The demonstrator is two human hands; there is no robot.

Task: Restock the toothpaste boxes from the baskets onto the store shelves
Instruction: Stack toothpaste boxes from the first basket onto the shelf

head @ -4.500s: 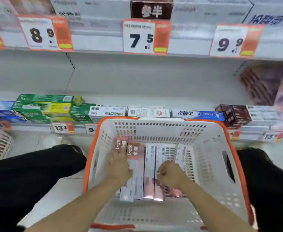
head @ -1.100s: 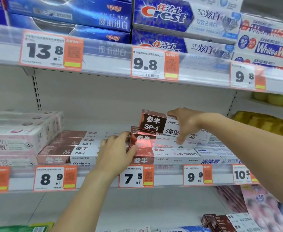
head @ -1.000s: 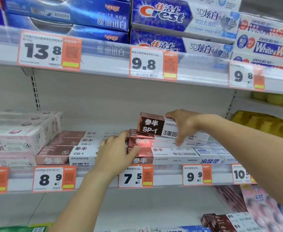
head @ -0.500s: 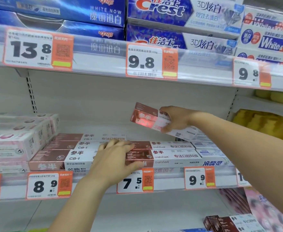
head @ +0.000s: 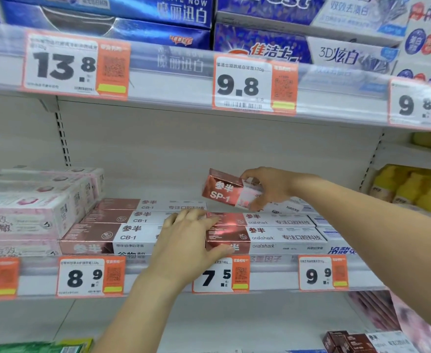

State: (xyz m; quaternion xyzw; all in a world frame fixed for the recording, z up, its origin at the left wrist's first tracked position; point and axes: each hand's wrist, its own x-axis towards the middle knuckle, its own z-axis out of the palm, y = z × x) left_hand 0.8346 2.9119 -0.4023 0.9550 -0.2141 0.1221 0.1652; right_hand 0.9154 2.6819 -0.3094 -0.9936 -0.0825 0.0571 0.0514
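Right hand (head: 273, 187) fingers pinch SP-1 box (head: 224, 191), long axis left-right, tilted

My left hand (head: 186, 240) is low and flat. Its fingers are straight and spread a little, pressing down, and my thumb sticks out to the right. My left arm comes up from the bottom. My right hand (head: 268, 187) is higher up. Its fingers and thumb are curled and pinching. My right arm reaches in from the right side.
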